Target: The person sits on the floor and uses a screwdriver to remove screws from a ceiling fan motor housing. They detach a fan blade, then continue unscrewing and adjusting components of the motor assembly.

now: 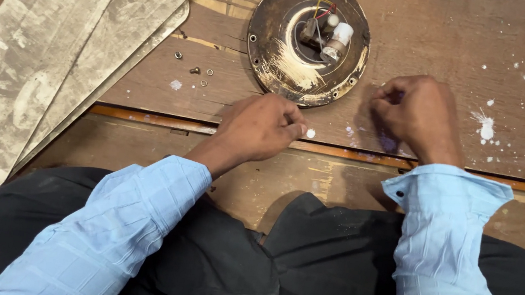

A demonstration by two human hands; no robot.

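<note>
3 dusty fan blades (50,65) lie left on the wooden worktop (491,49). The round motor plate (309,39) sits just ahead of both hands. The left hand (258,127), fingers curled shut, is nearer; the right hand (415,113) pinches closed, contents hidden. Small screws (195,71) lie further left.
</note>
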